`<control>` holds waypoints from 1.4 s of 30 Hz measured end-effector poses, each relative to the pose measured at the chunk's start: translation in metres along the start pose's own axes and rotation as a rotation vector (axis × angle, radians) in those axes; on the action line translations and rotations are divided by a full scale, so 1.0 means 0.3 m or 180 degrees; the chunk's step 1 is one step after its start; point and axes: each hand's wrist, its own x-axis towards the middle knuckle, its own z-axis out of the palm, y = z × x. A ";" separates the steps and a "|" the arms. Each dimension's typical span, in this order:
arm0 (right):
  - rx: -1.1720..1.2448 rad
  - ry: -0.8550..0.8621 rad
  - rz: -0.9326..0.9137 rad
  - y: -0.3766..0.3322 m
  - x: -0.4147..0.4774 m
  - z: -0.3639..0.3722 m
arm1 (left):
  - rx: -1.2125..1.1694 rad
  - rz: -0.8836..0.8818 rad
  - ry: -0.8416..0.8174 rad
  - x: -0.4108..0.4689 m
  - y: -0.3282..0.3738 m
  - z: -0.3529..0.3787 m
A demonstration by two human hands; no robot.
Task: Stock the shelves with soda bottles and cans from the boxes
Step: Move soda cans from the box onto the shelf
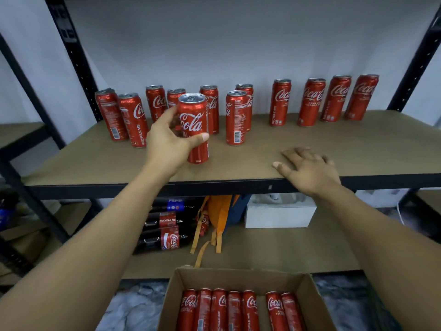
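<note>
A red cola can (193,130) is upright over the front part of the brown shelf (334,149), gripped by the left hand (167,144). Behind it, eleven other cans (312,101) stand upright in a loose row. On the lower shelf (286,247), dark soda bottles (164,225) lie on their sides. An open cardboard box (174,295) below holds seven boxed cans (219,309) side by side.

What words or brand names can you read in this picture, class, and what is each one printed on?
"Cola": held can in the left hand.
"RECYCLE ME": shelf can, second from left.
"PEPSI": top bottle on the lower shelf.
"RECYCLE ME": second bottle, beneath it.
"Coca": third bottle; also cans in the box.
Barcodes and small print on cans: too small to read.
</note>
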 end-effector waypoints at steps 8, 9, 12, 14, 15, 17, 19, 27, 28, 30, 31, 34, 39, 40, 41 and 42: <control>0.0009 -0.0033 -0.0026 0.012 0.023 0.014 | 0.0078 -0.0146 0.0222 0.167 -0.067 0.167; 0.0022 -0.0052 -0.0020 0.013 0.028 0.013 | 0.0084 -0.0144 0.0230 0.180 -0.081 0.179; 0.0061 -0.0094 0.0006 0.017 0.042 0.014 | 0.0083 -0.0166 0.0218 0.217 -0.119 0.205; 0.0102 -0.0116 0.0025 0.018 0.048 0.014 | 0.0105 -0.0176 0.0210 0.240 -0.137 0.221; 0.0122 -0.0132 0.0035 0.018 0.050 0.013 | 0.0131 -0.0172 0.0196 0.249 -0.142 0.228; 0.0151 -0.0154 0.0053 0.017 0.050 0.008 | 0.0188 -0.0143 0.0164 0.268 -0.152 0.244; 0.0176 -0.0183 0.0065 0.015 0.045 0.003 | 0.0249 -0.0127 0.0129 0.288 -0.160 0.259; 0.0245 -0.0181 0.0036 0.013 0.035 -0.013 | 0.0704 -0.0079 -0.0187 0.262 -0.179 0.244; 0.0237 -0.0169 0.0037 0.013 0.031 -0.011 | 0.0890 -0.0073 -0.0302 0.230 -0.185 0.231; 0.0212 -0.0052 0.0020 0.008 0.015 -0.006 | 0.1384 -0.0092 -0.0480 0.152 -0.199 0.197; 0.0213 0.0051 0.0017 0.003 0.000 -0.001 | 0.1643 -0.0070 -0.0571 0.108 -0.206 0.176; 0.0441 0.0360 0.0045 -0.017 -0.069 0.023 | 0.2177 0.0205 -0.0810 -0.026 -0.233 0.107; 0.0763 0.0671 -0.0289 -0.061 -0.277 0.087 | 0.2514 0.0825 -0.0781 -0.268 -0.270 0.037; 0.0905 0.0716 -0.0328 -0.065 -0.320 0.103 | 0.2424 0.0928 -0.0737 -0.310 -0.281 0.034; 0.1017 0.0720 -0.0319 -0.069 -0.372 0.128 | 0.2300 0.0967 -0.0702 -0.361 -0.298 0.033; 0.1092 0.0696 -0.0294 -0.072 -0.423 0.165 | 0.2160 0.0962 -0.0674 -0.413 -0.324 0.037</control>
